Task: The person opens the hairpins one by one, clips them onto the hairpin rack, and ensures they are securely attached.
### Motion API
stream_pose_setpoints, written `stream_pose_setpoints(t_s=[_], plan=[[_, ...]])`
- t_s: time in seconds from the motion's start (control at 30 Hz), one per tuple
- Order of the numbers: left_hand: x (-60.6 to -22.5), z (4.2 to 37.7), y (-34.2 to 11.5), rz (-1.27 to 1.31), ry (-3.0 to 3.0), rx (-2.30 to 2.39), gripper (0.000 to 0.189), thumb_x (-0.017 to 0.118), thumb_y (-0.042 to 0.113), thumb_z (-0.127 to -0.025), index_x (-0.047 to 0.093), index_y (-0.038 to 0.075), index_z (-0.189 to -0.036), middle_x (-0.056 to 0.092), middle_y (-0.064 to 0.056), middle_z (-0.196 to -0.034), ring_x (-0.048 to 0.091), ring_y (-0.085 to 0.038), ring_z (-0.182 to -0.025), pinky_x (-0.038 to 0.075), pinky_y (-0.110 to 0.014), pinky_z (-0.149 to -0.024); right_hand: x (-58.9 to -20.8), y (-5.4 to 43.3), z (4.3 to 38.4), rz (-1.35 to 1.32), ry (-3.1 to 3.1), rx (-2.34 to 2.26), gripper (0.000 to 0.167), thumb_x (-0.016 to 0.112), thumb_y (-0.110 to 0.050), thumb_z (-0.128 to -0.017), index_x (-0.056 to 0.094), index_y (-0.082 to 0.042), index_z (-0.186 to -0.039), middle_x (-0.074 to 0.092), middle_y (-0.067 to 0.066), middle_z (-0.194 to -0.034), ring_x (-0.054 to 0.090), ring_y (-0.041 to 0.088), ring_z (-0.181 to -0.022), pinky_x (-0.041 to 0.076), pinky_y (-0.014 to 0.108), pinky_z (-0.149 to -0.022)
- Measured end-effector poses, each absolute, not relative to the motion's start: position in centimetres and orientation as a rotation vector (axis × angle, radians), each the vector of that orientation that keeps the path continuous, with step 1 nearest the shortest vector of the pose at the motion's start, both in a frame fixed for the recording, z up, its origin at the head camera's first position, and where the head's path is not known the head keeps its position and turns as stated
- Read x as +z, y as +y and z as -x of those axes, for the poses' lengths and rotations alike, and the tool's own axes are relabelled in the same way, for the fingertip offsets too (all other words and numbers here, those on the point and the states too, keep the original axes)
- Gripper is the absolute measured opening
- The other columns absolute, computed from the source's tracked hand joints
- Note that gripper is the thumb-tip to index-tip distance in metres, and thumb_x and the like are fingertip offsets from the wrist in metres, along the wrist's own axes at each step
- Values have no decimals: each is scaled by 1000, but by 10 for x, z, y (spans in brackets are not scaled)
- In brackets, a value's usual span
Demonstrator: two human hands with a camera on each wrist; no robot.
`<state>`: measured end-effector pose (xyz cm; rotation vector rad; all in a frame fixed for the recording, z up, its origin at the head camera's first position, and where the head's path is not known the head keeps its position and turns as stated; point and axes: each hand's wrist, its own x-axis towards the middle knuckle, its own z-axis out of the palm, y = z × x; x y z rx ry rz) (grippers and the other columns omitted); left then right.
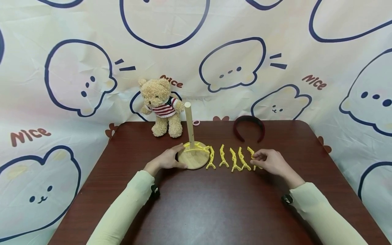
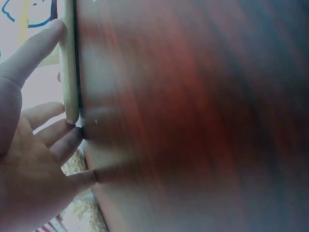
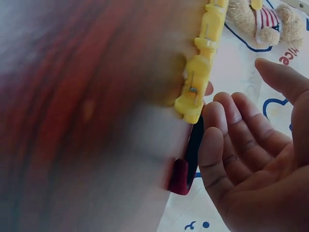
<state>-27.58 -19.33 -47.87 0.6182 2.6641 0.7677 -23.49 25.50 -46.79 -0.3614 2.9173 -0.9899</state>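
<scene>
In the head view my left hand [image 1: 166, 158] holds the rim of a round wooden base [image 1: 193, 161], from which an upright wooden rod [image 1: 189, 127] rises. The left wrist view shows the thumb and fingers of that hand at the rim of the wooden disc [image 2: 70, 72]. Yellow plastic hair clips lie on the base around the rod. Several more, such as one yellow clip [image 1: 234, 160], form a row to its right. At the row's right end is my right hand [image 1: 271, 161], beside a yellow clip [image 3: 199, 72], with nothing between its thumb and fingers.
A teddy bear [image 1: 162, 107] in a striped shirt stands at the back left of the brown table [image 1: 199, 207]. A dark red headband [image 1: 248, 119] lies at the back right. A small pinkish ring [image 1: 196, 123] lies behind the rod, before a printed cloth backdrop [image 1: 183, 61].
</scene>
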Motion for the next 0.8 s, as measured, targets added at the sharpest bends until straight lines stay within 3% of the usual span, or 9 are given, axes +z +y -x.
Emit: stream_pose_setpoints(t_s=[0.37,0.8], plan=[[-478,276,-194,-598,2657,784,96,83,42,-80,35,5,-155,22,-16,-166,27,-38,-151,28,-54,-120,-469,264,233,251,2987,-865,28,78,-42,-84,76,-16,-92,73,-3,-83,61,9,-71,47,29,-65],[-477,274,-193,-595,2654,779,96,82,42,-81,34,5,-155,22,-15,-166,27,-38,-151,27,-55,-120,-477,265,234,177,2921,-721,45,80,-56,-76,72,-14,-90,65,-1,-78,55,14,-70,42,29,-63]])
